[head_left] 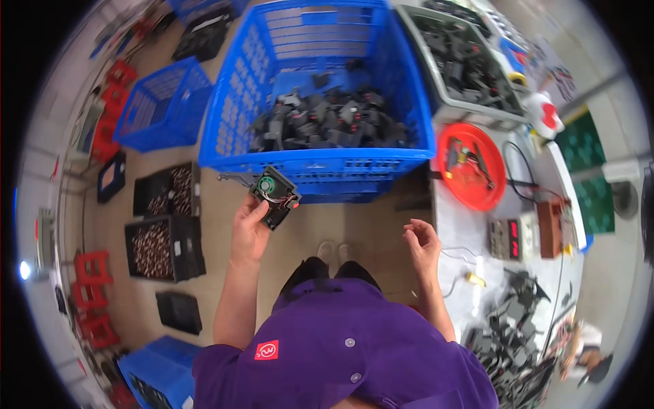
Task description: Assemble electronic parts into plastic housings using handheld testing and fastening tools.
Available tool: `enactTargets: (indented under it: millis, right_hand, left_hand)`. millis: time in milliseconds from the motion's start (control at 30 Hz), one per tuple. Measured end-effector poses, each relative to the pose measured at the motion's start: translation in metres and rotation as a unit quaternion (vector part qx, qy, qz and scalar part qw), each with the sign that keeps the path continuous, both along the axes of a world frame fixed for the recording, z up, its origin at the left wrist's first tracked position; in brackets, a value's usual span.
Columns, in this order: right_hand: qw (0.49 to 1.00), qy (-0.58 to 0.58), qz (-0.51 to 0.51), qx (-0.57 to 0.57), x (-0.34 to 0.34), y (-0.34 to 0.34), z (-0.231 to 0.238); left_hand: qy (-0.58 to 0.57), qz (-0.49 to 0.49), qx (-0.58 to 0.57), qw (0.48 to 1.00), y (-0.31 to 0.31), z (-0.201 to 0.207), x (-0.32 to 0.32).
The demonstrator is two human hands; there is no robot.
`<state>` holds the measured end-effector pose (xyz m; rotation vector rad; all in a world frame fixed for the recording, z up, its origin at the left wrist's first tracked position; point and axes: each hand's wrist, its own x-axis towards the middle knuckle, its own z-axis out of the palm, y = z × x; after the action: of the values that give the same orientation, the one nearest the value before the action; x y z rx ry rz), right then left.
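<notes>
My left hand (251, 232) grips an open black plastic housing (275, 196) by its lower left edge. Inside the housing show a round green part and several thin wires, with a small red piece at its right side. It is held just in front of the big blue crate (320, 161), whose inside holds a heap of dark plastic parts (327, 119). My right hand (422, 244) hovers by the left edge of the white worktable (456, 228). Its fingers are loosely bent, the thumb apart from them, and nothing shows between them.
On the worktable are a red round tray (471, 193) with tools, a power supply (511, 238) with a red display, a yellow connector (475, 279) on a cable, and piled dark parts (511, 334). A grey bin (470, 112) stands behind. Black boxes (189, 249) sit on the floor left.
</notes>
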<state>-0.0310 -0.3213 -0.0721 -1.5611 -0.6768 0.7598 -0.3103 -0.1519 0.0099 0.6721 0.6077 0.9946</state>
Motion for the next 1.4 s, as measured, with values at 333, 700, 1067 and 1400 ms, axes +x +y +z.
enactTargets:
  millis: [333,700,1067,1400]
  right_hand:
    - [0.982,-0.09,0.136,0.093,-0.115,0.197,-0.004]
    - [0.948,-0.297,-0.115,0.014,-0.229,0.342,-0.052]
    - [0.889,-0.38,-0.158,-0.2,-0.254,0.388,-0.038]
    - [0.941,-0.279,-0.19,0.005,-0.282,0.697,0.042]
  left_hand:
    - [0.027,0.248,-0.005,0.968,0.033,-0.025,-0.197]
    - [0.038,0.353,-0.025,0.934,0.149,-0.031,-0.464]
    - [-0.008,0.21,-0.07,0.975,0.385,-0.058,-0.488]
    - [0.019,0.05,-0.044,0.998,0.686,-0.022,-0.417]
